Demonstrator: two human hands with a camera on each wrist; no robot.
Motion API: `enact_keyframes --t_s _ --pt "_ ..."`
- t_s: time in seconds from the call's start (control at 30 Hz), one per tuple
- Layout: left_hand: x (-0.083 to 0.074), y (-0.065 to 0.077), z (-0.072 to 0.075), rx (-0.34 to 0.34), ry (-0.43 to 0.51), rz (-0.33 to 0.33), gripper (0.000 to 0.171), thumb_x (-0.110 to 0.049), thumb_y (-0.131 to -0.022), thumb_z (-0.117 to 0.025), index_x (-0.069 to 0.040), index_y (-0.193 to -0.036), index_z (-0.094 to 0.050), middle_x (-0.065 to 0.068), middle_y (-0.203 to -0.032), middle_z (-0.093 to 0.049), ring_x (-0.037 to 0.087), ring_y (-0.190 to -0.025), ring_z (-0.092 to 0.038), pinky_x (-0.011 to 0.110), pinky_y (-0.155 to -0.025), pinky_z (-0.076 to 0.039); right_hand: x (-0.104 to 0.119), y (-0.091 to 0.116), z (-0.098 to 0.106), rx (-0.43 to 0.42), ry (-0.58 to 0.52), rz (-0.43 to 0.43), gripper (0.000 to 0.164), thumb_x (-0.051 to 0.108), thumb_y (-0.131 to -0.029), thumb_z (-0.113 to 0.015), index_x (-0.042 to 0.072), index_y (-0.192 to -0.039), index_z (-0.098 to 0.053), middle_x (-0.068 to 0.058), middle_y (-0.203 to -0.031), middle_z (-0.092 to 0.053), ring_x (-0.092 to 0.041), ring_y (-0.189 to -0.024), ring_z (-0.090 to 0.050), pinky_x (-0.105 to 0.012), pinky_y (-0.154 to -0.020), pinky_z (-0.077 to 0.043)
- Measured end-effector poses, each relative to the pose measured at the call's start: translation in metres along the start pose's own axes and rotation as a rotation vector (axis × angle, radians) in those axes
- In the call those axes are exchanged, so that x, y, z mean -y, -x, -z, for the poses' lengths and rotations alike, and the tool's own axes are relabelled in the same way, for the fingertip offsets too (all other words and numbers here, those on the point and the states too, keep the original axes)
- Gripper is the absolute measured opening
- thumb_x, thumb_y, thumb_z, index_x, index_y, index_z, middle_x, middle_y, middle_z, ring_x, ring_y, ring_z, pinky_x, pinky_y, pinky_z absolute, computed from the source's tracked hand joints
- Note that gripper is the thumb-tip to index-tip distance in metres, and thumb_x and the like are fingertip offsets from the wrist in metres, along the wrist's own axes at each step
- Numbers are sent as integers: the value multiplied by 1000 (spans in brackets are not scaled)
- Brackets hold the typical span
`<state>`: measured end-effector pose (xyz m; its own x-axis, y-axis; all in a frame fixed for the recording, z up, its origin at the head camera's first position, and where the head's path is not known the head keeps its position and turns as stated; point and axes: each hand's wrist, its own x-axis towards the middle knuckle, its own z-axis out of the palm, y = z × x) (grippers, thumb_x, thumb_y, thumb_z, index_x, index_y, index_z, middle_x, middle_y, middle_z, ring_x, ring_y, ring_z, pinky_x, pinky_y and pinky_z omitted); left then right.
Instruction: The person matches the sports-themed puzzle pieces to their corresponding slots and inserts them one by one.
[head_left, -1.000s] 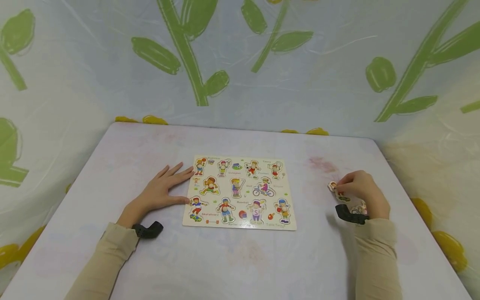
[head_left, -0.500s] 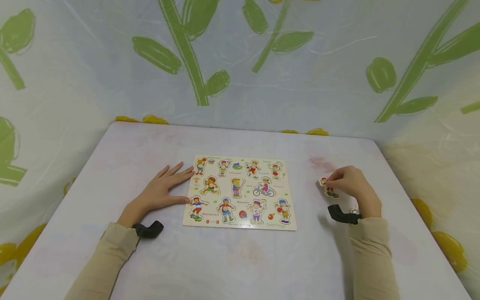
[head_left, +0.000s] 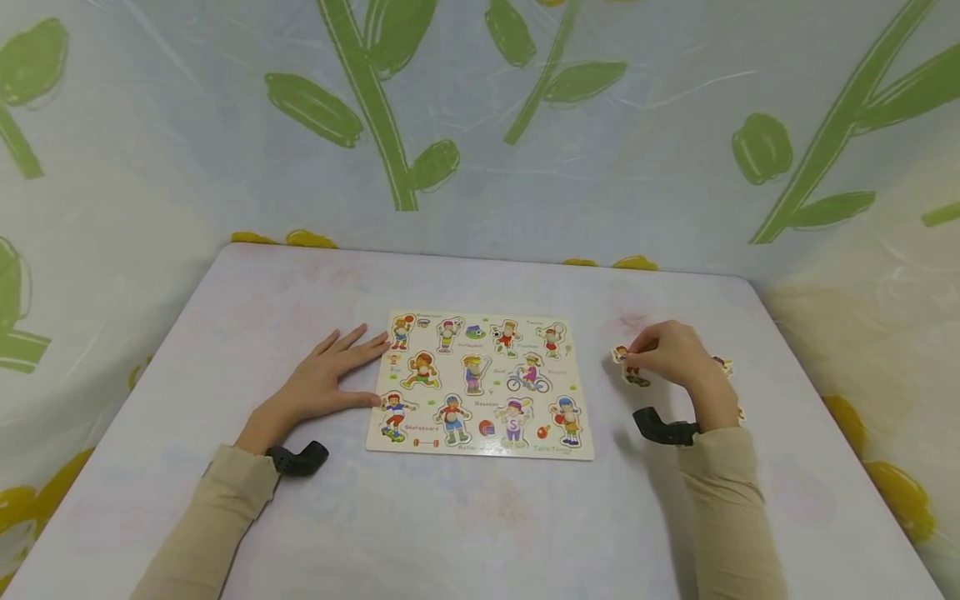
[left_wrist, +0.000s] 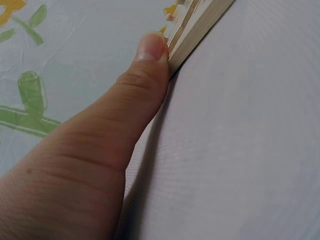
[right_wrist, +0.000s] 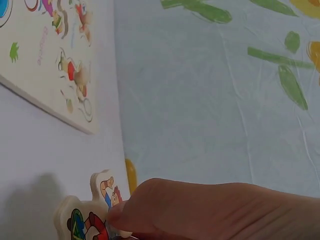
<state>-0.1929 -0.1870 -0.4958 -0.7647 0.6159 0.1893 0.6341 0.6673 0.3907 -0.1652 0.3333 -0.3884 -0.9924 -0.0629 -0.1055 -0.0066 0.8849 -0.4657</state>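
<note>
My right hand (head_left: 671, 360) pinches a small wooden puzzle piece (head_left: 637, 379) between thumb and fingertips, to the right of the puzzle board (head_left: 450, 383). The piece (right_wrist: 65, 220) is cut as a figure with red shorts and a green board at its feet, seen in the right wrist view. My left hand (head_left: 318, 383) lies with fingers spread at the board's left side. Its thumb (left_wrist: 145, 75) touches the board's edge (left_wrist: 192, 45). Pale and rectangular, the board carries several printed sports figures with outlined shapes.
Loose puzzle pieces (head_left: 723, 365) lie partly hidden behind my right hand and wrist. The white-covered table (head_left: 465, 517) meets a leaf-patterned sheet (head_left: 570, 183) at the back and sides. A black wrist device (head_left: 300, 460) sits on each arm.
My right hand has moved left toward the board, carrying the puzzle piece, and more of the loose pieces show behind it. The left hand and the board have stayed in place.
</note>
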Motion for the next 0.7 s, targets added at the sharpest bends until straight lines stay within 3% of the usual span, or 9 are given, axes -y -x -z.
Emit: enact_keyframes --t_s 0.33,0.7 --pt "0 -1 0 2 -6 1 88 -64 -82 -69 -23 -154 -40 -7 -159 -34 27 -151 -17 47 -123 -4 32 -10 -7 21 -14 6 16 16 -82 -76 2 -85 -71 -7 -81 -67 -23 -76 -57 -32 -64 -47" --pt "2 -2 -1 0 11 -5 89 -65 -81 -69 -23 -154 -39 -6 -159 -34 27 -151 -16 48 -122 -4 57 -21 -12 17 -24 100 14 14 -82 -75 1 -85 -73 -6 -79 -70 -23 -74 -60 -34 -64 -50"
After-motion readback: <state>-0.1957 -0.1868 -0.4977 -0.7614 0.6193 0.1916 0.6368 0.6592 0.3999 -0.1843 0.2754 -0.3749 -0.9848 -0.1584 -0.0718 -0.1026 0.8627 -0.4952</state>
